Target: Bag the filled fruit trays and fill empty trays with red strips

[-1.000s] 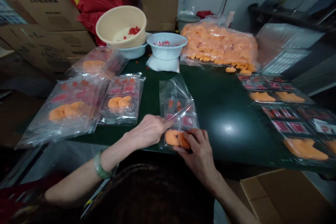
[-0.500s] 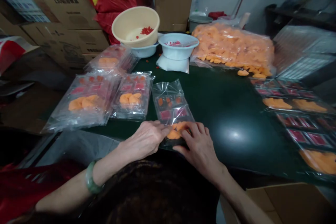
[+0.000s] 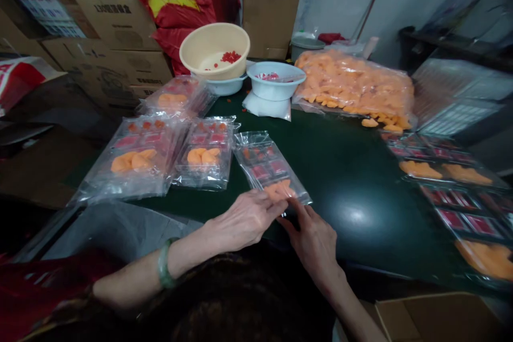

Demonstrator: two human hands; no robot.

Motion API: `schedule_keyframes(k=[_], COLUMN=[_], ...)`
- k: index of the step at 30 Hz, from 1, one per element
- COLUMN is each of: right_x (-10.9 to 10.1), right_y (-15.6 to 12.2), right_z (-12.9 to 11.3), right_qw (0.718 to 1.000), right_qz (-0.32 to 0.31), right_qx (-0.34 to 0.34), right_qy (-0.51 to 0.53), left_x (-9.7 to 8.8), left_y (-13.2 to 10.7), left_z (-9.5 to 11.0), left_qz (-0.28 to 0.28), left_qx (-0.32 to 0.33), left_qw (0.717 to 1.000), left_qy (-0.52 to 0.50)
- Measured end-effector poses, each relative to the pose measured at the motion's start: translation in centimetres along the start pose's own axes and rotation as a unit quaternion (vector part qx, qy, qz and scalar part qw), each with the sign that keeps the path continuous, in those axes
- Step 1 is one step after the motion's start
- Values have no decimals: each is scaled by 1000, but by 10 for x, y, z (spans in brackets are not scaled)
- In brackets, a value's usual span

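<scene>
A clear plastic bag (image 3: 269,168) lies slightly slanted near the front table edge. Inside it is a tray with small orange-red pieces, two pink-red squares and an orange piece at the near end. My left hand (image 3: 246,218), below a green bangle, is closed at the bag's near edge, its fingers bent over the plastic. From the right, my right hand (image 3: 315,238) pinches the same edge, its fingertips meeting those of the left. Part of the bag's mouth is hidden by the fingers. Just left lies a similar filled bag (image 3: 206,156).
More filled bags (image 3: 138,160) are piled at left. Behind stand a cream basin (image 3: 214,45) with red bits, a light blue basin (image 3: 276,83) and a big bag of orange pieces (image 3: 356,83). Filled trays (image 3: 468,219) line the right; a cardboard box (image 3: 436,318) sits below.
Both hands have slid right and closed together at the bag's near edge. The bag has turned a little, and the orange piece now lies further inside it. The view has tilted slightly.
</scene>
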State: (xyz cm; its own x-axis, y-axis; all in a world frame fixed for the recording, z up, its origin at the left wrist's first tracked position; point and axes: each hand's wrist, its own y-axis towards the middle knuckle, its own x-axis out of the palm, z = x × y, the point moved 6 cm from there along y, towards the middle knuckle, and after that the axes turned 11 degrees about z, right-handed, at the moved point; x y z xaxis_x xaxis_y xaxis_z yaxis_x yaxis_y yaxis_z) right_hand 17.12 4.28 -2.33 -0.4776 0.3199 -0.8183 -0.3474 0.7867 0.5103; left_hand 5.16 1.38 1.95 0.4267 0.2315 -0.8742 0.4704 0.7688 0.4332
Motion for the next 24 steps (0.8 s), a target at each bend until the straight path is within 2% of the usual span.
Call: schedule_keyframes(k=[2,5,8,10,12,16,20,24], right_x=[-11,-22,-15,-8,-4,-2,8,19], right_y=[-1,7,16,17,14,8,20,37], right_z=[6,15,22,20,14,-3,-16,-14], right_qw=[998,990,974,965,973,994,998,996], right_qz=[-1,-23,-94,-115,-80,27,37,65], right_qx=[-52,-138,-206,-225,-208,-110,-46,-23], right_qy=[-41,-29,28,61,66,6,-38,-63], left_x=[8,11,4,0,-1,4,7,2], left_y=[3,6,4,-1,-8,-23,-33,-46], left_z=[2,4,3,0,-7,-14,-9,-2], left_qz=[-2,-17,-40,-39,-22,26,49,72], left_qx=[18,38,52,53,33,-4,-10,-15], left_qw=[999,996,994,996,999,996,992,994], left_qy=[-38,-80,-87,-68,-17,81,113,86])
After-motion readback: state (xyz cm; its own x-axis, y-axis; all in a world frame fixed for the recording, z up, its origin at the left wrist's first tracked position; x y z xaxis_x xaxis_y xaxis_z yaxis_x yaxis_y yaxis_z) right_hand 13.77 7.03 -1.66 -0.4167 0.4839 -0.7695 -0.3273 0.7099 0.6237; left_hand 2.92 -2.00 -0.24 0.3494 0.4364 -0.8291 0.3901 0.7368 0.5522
